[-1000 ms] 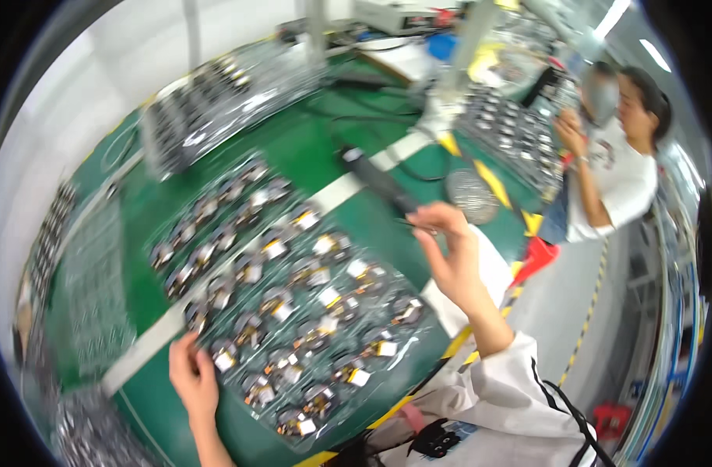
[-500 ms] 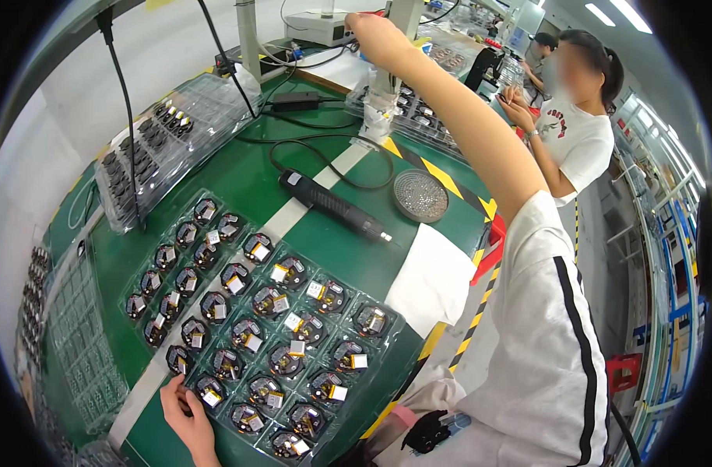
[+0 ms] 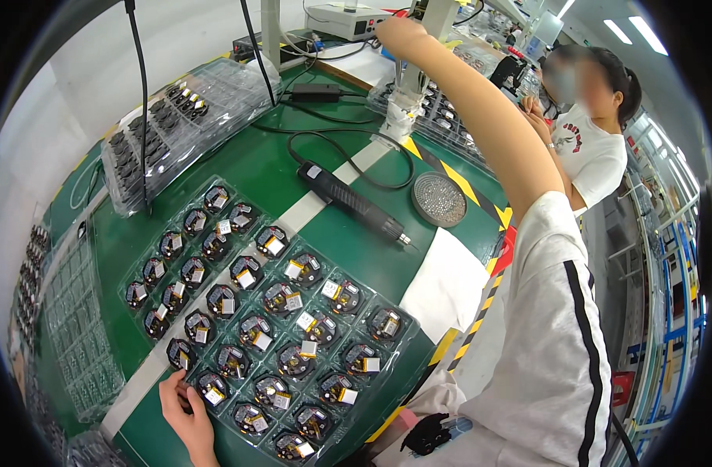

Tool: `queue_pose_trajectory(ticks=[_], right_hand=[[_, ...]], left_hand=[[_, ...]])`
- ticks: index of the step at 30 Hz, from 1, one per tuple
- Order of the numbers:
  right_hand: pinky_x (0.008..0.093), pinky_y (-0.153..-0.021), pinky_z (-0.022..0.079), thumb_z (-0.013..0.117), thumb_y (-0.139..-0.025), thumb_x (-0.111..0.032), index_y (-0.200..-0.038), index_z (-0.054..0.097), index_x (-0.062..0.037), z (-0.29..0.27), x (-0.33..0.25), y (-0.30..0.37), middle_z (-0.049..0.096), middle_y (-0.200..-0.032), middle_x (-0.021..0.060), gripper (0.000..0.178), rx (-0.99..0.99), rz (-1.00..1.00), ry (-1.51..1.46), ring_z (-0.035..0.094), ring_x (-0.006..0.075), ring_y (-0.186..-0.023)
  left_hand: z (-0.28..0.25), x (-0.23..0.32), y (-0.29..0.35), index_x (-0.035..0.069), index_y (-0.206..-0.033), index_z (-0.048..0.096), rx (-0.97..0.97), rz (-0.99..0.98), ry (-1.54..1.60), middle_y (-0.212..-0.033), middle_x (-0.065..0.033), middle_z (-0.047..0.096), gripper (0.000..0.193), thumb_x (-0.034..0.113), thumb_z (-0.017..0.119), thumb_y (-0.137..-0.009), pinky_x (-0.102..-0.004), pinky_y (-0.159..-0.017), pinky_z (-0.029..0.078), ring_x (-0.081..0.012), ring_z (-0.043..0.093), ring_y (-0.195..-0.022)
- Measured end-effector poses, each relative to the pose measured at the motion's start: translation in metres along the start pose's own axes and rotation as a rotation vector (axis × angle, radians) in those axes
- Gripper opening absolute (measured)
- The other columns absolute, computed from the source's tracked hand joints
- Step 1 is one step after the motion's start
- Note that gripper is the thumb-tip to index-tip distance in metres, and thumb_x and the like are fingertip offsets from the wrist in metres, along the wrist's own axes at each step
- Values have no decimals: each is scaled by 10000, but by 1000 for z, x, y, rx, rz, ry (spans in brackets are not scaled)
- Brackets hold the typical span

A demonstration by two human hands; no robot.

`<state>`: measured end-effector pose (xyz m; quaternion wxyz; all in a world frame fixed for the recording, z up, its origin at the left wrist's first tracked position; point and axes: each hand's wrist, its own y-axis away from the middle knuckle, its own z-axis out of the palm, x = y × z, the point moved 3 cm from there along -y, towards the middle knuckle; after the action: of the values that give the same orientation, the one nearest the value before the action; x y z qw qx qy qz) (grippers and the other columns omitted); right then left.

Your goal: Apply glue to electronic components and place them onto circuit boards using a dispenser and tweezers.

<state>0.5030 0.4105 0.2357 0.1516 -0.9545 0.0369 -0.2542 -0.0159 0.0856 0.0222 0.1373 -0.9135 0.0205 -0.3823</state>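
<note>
My left hand point(image 3: 186, 412) is at the near left edge of a clear plastic tray point(image 3: 402, 342). Its fingers are curled in against the rim, beside a round black module point(image 3: 182, 354); whatever they may hold is hidden. Several such modules fill the tray's pockets, most with a small silver-white battery and yellow tape on top. High at the back, my right hand point(image 3: 400, 37) reaches out at the end of a stretched arm, close to a post point(image 3: 434, 19) and a grey-white box with sockets point(image 3: 348, 22). Its fingers are out of sight behind the hand.
On the green table point(image 3: 254, 167) lie a black electric screwdriver point(image 3: 352, 204) with its cable, a round dish of small metal screws point(image 3: 440, 199) and a white cloth point(image 3: 447, 284). Stacked trays point(image 3: 216, 101) stand back left. A co-worker point(image 3: 597, 152) is at the right.
The view has shifted slightly, so the table things sit further right in the picture. My left hand stays at the tray's edge, and my right arm remains stretched toward the back.
</note>
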Motion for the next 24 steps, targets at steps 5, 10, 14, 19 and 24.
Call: queue_pose_trajectory(ticks=[5,10,14,19,24], right_hand=[[427,-774,550,604,-798,-70,-979,694,-44,10,16,-8,682,-998,174,203,43,-33,213,668,343,-938],[416,-824,520,555,-832,-51,-1054,700,-96,1,-16,16,681,-1081,115,269,-186,-39,243,660,313,-995],[423,-808,529,555,-840,-63,-1063,697,-90,9,-14,10,673,-1104,130,265,-168,-56,216,658,320,-997],[413,-723,564,602,-759,-32,-952,689,21,19,23,-20,680,-961,220,219,8,-49,148,682,351,-893],[389,-779,547,558,-842,-198,-940,725,-63,54,44,-66,696,-1020,141,236,-109,-121,220,680,281,-925]], left_hand=[[2,-2,-1,1,-1074,576,-7,-14,17,-807,-52,477,257,6,525,-822,-265,-540,308,-130,421,-639],[0,0,-2,-1,-1067,575,0,-17,6,-793,-46,471,246,21,524,-827,-259,-543,301,-125,414,-635],[0,-1,-2,1,-1066,575,-7,-24,-1,-795,-46,470,249,20,525,-823,-262,-545,301,-126,412,-635],[1,0,-3,5,-1065,575,2,-18,0,-798,-47,472,262,7,520,-809,-265,-547,302,-128,415,-635],[0,-2,-2,6,-1063,575,-6,-33,11,-796,-49,478,277,-5,522,-792,-264,-550,305,-128,420,-637]])
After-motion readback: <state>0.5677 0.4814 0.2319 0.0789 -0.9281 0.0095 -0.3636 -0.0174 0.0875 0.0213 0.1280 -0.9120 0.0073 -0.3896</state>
